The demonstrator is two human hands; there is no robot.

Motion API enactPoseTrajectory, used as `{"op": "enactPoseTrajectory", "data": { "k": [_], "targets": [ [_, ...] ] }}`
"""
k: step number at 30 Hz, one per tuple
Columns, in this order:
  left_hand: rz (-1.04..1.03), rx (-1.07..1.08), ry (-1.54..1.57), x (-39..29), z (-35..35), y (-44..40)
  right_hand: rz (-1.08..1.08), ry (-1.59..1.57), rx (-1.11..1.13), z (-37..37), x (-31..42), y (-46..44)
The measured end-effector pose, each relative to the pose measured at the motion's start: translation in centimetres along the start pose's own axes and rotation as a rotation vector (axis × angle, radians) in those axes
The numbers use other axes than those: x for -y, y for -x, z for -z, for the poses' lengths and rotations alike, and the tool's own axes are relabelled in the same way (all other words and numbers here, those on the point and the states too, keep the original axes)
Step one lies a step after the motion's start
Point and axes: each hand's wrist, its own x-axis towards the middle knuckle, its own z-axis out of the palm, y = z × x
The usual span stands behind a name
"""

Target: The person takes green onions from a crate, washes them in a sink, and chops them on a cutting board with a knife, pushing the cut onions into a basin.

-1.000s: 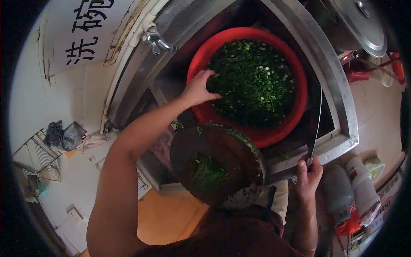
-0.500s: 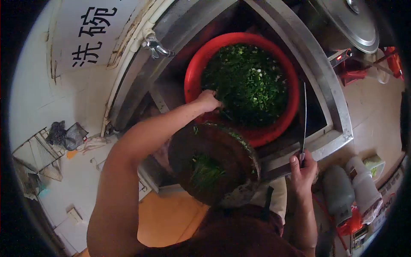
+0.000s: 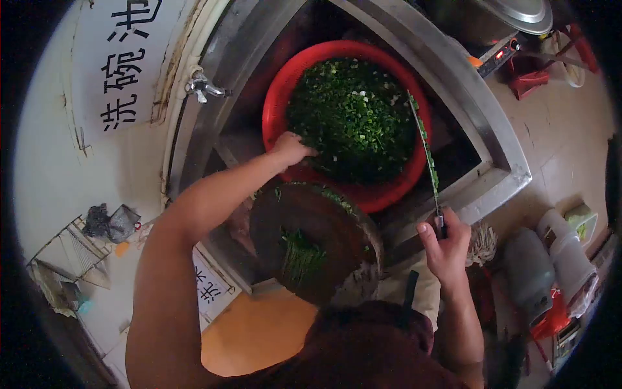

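Note:
Chopped green onions [image 3: 363, 117] fill a red basin [image 3: 275, 104] set in a metal-framed sink. At the basin's near-left rim is my left hand [image 3: 292, 149], fingers curled down against the greens; whatever they hold is hidden. My right hand [image 3: 448, 243] grips the dark handle of a knife [image 3: 424, 146], its blade seen nearly edge-on, pointing away over the basin's right rim. Green bits cling along the blade. Nearer my body is a round, thick chopping board [image 3: 337, 253], with a small heap of cut greens [image 3: 300, 256] on it and more scraps along its far edge.
The sink's metal rim [image 3: 499, 188] surrounds the basin. A tap [image 3: 206, 87] juts from the left wall. Beyond the right side are a lidded pot [image 3: 512, 16] and a heater with a lit display [image 3: 502, 53]. A grey gas cylinder [image 3: 528, 266] stands at lower right.
The knife has swung left, its tip now over the basin's right rim, and green bits show on its blade. My left hand stays at the basin's rim. The camera view has shifted.

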Motion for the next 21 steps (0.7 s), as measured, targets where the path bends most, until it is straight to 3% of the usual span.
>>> {"op": "enactPoseTrajectory", "data": {
  "k": [2,4,6,7,10,13,15,17,21],
  "targets": [
    [0.078,-0.047,-0.026,0.7,2.4,1.6,0.020,0.023,0.004,-0.1,0.0,0.0],
    [0.005,-0.054,0.284,3.3,4.7,2.4,0.054,0.015,-0.019,-0.3,-0.1,0.0],
    [-0.028,-0.186,0.274,-1.1,7.9,8.5,0.046,-0.004,-0.021,-0.6,0.2,0.0],
    [-0.141,-0.194,0.336,0.0,8.6,9.5,0.032,-0.020,-0.042,-0.6,0.4,0.0],
    [-0.109,-0.347,0.430,-1.3,9.1,16.8,0.027,0.033,-0.007,-0.6,0.9,0.1],
    [-0.221,-0.542,0.548,1.3,5.1,22.6,0.069,0.097,-0.011,-0.6,0.2,-0.2],
    [-0.232,-0.738,0.317,2.0,1.7,27.2,0.067,0.091,0.006,-0.6,-0.1,-0.3],
    [-0.190,-0.840,0.351,4.4,-3.9,28.7,0.058,0.086,0.020,-0.5,0.4,-0.4],
    [-0.226,-0.814,0.301,7.4,-11.4,30.3,0.088,0.138,0.058,-0.3,0.8,-0.5]
  ]
}}
